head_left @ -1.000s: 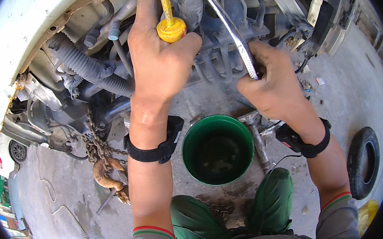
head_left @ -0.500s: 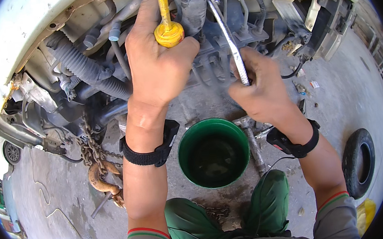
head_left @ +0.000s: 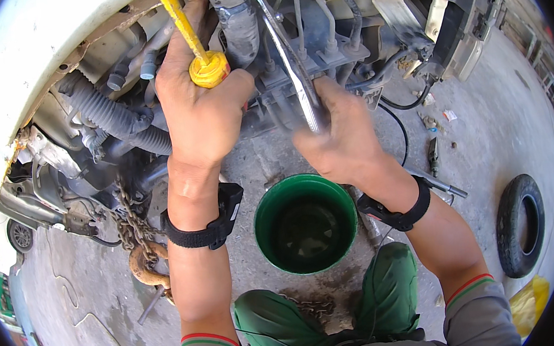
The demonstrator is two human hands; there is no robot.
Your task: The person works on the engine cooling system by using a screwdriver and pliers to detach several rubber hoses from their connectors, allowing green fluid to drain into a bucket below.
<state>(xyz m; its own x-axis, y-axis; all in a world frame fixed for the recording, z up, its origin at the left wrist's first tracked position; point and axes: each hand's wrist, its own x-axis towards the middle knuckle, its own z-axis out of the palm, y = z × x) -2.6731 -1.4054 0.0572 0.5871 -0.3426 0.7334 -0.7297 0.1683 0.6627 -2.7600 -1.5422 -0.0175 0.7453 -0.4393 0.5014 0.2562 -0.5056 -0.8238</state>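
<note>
My left hand (head_left: pixel 201 117) is closed around a yellow rod-like tool (head_left: pixel 208 69). A round yellow collar shows between thumb and forefinger, and the rod runs up past the top edge, so its far end is hidden. In my right hand (head_left: pixel 343 133) are long metal pliers (head_left: pixel 295 71), shiny on one side and dark on the other. They point up and left toward the top of a dark rubber hose (head_left: pixel 236 27), which has an open upper end. Whether the jaws touch it I cannot tell. Below both hands a green bucket (head_left: pixel 262 231) stands on the floor, holding dark liquid.
The vehicle's opened front fills the top, with a corrugated hose (head_left: pixel 107 109) at left and metal pipes (head_left: pixel 329 21) at right. A chain with a rusty hook (head_left: pixel 142 266) hangs at left. A tyre (head_left: pixel 507 244) and a metal bar (head_left: pixel 448 186) lie at right.
Both hands have shifted left in the view along with their tools. The pliers have swung with the right hand and now show two handles. The yellow rod leans further left.
</note>
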